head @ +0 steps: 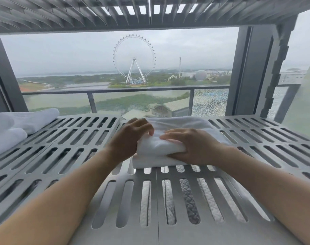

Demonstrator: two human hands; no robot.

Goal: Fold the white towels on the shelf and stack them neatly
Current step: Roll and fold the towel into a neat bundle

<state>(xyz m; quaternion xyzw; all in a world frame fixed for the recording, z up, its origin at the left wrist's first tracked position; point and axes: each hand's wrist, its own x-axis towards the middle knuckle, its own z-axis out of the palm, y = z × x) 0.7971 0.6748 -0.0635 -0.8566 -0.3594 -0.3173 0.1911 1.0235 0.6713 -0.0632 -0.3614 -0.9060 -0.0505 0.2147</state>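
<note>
The grey slatted shelf (pixel 65 149) carries a heap of white towels (pixel 18 126) at its far left edge and, in the middle, the white towel (pixel 161 149) I am working; that one runs lengthways away from me toward the window (pixel 62 55), its near end doubled into a thick fold; my left hand (pixel 131 137) curls over the fold's left side, fingertips pinching it; my right hand (pixel 193 147) grips the right side — fingers on top, thumb below.

Soft white terry-cloth towel (pixel 161 147) lies on a matt grey slotted plastic-looking shelf (pixel 186 200).
</note>
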